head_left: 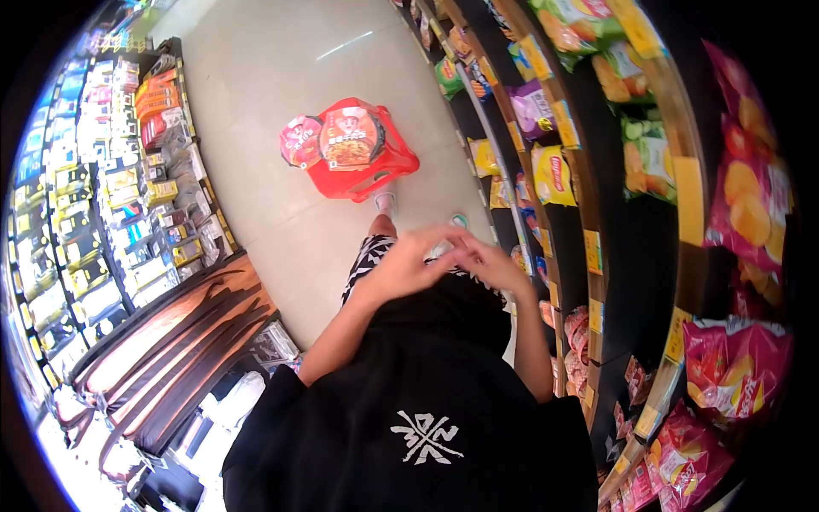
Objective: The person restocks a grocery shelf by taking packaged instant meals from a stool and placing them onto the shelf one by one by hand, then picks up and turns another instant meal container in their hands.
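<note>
Two printed food tubs (351, 143) are resting on a red plastic stand (343, 183), which is standing on the floor (256, 111) ahead, presumably keeping their labels readable from above. Snack bags (554, 175) are facing outward, probably for easy picking. The left hand (416, 263) and right hand (491, 263) are meeting before the black shirt (358, 384), loosely extended, apparently grasping nothing.

A yellow bag (554, 177) and a pink bag (735, 371) read "Lay's"; characters on the larger noodle tub (351, 139) are illegible.
</note>
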Available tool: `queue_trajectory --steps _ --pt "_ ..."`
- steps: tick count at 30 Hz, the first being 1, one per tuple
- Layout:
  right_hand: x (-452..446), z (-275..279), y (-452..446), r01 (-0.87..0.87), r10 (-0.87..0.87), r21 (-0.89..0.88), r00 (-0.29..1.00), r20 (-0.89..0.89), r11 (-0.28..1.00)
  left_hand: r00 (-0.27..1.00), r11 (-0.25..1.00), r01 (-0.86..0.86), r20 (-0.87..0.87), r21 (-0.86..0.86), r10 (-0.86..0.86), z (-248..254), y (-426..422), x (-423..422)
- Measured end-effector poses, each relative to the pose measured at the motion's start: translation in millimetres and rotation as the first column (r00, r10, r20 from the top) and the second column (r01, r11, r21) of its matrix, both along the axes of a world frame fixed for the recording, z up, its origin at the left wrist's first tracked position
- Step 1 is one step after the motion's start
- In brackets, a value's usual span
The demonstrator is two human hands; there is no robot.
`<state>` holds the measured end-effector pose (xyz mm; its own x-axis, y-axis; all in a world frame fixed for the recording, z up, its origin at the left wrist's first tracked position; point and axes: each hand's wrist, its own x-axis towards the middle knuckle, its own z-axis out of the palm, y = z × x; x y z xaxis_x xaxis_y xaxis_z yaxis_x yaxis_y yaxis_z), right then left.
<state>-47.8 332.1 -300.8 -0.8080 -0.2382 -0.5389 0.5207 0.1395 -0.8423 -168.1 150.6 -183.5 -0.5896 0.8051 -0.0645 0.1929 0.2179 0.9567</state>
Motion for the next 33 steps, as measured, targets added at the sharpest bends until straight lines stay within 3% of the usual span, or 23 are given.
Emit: queue_trajectory --steps 2,3,5,8,11,14,18,19,21,24,25,31,33 --pt "-20 -33 4 0.102 -0.107 0.181 0.994 0.018 0.978 0.974 0.976 -0.178 0.118 -0.126 0.193 -46 -32 -23" --pt "-36 -42 -1 0.174 -0.174 0.185 0.985 -0.013 0.967 0.916 0.946 -0.306 0.236 -0.110 0.324 -64 -47 -37" --pt "-70 -59 -13 0.306 -0.296 0.193 0.952 -0.077 0.932 0.860 0.907 -0.367 0.297 -0.208 0.416 -97 -79 -73" --pt "-114 -99 -38 0.373 -0.378 0.101 0.925 0.038 0.922 0.769 0.789 -0.528 0.218 -0.313 0.601 -177 -129 -110" --pt "-157 -123 -64 0.312 -0.324 0.164 0.944 0.057 0.936 0.667 0.688 -0.639 0.197 -0.344 0.719 -232 -164 -137" --pt "-195 -128 -91 0.369 -0.389 0.175 0.917 0.094 0.913 0.643 0.644 -0.696 0.123 -0.317 0.756 -294 -189 -157" --pt "-233 -141 -116 0.473 -0.484 0.118 0.813 0.324 0.873 0.585 0.589 -0.745 0.120 -0.313 0.802 -319 -196 -192" --pt "-239 -145 -120 0.432 -0.447 0.121 0.829 0.336 0.894 0.568 0.573 -0.752 0.121 -0.326 0.814 -326 -198 -196" --pt "-251 -147 -137 0.289 -0.347 0.222 0.891 0.293 0.931 0.536 0.537 -0.766 0.112 -0.353 0.837 -334 -196 -202" --pt "-262 -151 -155 0.224 -0.301 0.296 0.921 0.247 0.929 0.535 0.620 -0.657 0.313 -0.430 0.784 -320 -196 -205" --pt "-266 -153 -157 0.233 -0.310 0.310 0.923 0.228 0.922 0.434 0.626 -0.643 0.463 -0.442 0.773 -298 -194 -209" --pt "-277 -158 -161 0.324 -0.396 0.290 0.887 0.237 0.900 0.447 0.619 -0.685 0.449 -0.385 0.774 -346 -200 -195" --pt "-271 -165 -158 0.312 -0.391 0.340 0.899 0.195 0.887 0.467 0.643 -0.634 0.450 -0.430 0.761 -329 -200 -203"
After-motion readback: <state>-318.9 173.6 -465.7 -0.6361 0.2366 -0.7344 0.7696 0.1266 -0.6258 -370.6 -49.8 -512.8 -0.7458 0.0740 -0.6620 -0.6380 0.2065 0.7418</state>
